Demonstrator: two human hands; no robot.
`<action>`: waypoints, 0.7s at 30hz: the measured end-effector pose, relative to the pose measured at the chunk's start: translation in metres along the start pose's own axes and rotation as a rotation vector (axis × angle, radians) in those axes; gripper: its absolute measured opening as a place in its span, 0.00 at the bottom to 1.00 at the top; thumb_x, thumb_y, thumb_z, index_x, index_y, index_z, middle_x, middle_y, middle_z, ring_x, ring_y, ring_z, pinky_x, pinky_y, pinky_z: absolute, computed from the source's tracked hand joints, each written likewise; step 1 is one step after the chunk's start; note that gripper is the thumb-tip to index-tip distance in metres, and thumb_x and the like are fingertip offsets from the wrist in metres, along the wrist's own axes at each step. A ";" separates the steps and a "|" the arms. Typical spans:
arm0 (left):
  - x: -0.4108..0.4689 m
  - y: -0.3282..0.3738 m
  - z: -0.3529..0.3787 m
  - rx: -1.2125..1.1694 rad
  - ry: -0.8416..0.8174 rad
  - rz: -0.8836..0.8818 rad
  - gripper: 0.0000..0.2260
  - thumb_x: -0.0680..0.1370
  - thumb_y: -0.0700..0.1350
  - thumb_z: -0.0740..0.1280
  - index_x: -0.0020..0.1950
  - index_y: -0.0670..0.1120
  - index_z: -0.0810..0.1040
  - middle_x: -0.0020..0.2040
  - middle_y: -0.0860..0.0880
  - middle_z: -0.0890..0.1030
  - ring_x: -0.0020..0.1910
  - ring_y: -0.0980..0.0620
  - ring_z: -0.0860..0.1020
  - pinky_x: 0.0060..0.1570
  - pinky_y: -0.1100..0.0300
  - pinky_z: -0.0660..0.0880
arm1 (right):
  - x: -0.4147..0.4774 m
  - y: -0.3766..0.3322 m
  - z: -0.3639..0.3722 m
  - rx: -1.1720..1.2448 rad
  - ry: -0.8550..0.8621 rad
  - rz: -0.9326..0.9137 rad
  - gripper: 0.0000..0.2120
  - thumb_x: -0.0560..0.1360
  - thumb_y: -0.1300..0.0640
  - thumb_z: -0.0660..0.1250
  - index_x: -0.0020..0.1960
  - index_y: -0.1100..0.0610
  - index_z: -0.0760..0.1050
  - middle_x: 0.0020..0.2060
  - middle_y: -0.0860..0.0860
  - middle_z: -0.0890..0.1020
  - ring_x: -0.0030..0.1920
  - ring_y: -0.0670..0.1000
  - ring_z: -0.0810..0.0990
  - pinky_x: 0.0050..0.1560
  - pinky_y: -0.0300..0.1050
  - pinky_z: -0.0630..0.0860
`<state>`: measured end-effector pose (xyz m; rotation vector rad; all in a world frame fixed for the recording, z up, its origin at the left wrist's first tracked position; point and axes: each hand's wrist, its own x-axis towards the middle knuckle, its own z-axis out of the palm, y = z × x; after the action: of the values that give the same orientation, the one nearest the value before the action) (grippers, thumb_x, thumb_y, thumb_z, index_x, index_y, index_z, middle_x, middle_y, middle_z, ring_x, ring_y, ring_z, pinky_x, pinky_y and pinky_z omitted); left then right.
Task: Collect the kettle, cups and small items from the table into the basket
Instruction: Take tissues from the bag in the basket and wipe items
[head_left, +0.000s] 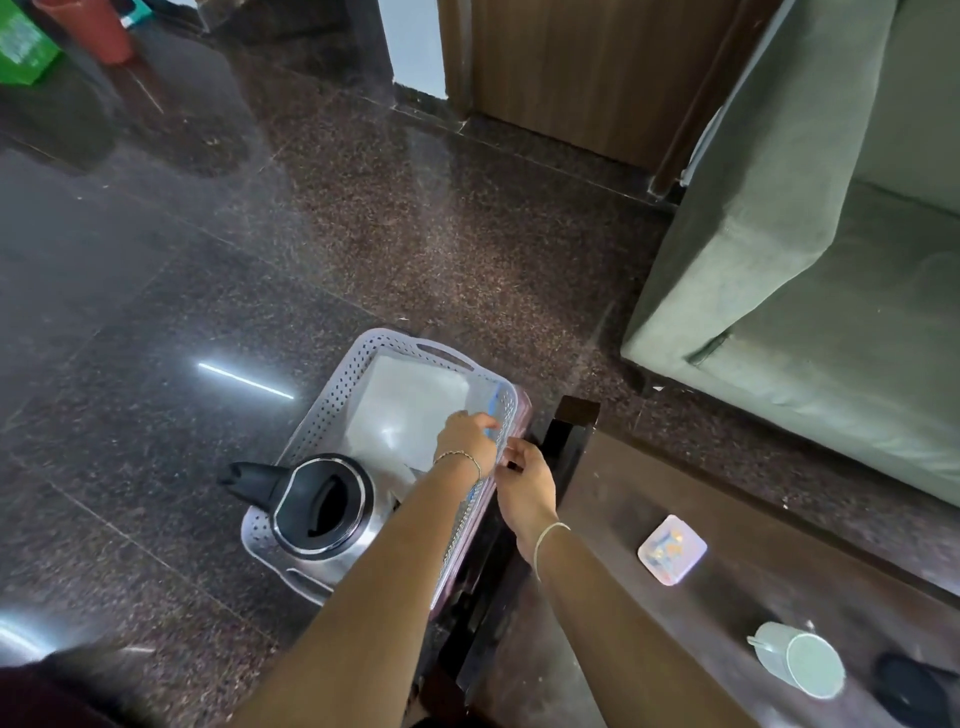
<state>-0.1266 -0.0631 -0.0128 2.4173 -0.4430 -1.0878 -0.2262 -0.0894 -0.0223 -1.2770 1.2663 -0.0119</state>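
Basket (332, 410) sits on the floor beside the dark table (727, 519), kettle (324, 506) already standing in its near end; a cup (800, 660) lying on its side and a small square item (671, 549) remain on the table to the basket's right, so collection looks roughly mid-way. Left hand (467, 439) reaches into the basket's far right corner, fingers curled around something blue-edged, apparently setting it down; whether it grips cannot be told. Right hand (524, 480), loosely closed, touches the basket's right rim, and next should reach rightward for the cup.
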 end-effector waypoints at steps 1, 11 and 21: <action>0.005 -0.001 0.004 0.035 -0.019 0.001 0.22 0.76 0.32 0.59 0.65 0.51 0.76 0.75 0.43 0.63 0.69 0.42 0.69 0.65 0.49 0.72 | 0.005 0.002 0.001 -0.020 -0.006 -0.007 0.20 0.77 0.61 0.62 0.69 0.51 0.69 0.59 0.47 0.78 0.55 0.48 0.78 0.61 0.48 0.75; 0.025 -0.013 0.012 0.190 -0.080 -0.048 0.23 0.79 0.39 0.59 0.75 0.49 0.64 0.79 0.46 0.54 0.76 0.42 0.59 0.73 0.52 0.61 | 0.021 0.008 0.008 -0.049 0.004 0.001 0.22 0.77 0.58 0.65 0.68 0.45 0.68 0.51 0.39 0.77 0.39 0.32 0.73 0.35 0.28 0.67; 0.050 -0.007 0.019 0.056 0.138 -0.165 0.23 0.75 0.54 0.69 0.65 0.45 0.71 0.62 0.42 0.73 0.63 0.41 0.73 0.60 0.50 0.72 | 0.030 0.017 0.007 -0.057 0.030 -0.041 0.25 0.73 0.59 0.72 0.67 0.46 0.71 0.51 0.39 0.80 0.40 0.34 0.81 0.40 0.28 0.72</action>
<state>-0.1089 -0.0852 -0.0583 2.5961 -0.2346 -0.9780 -0.2201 -0.0970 -0.0558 -1.3564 1.2738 -0.0241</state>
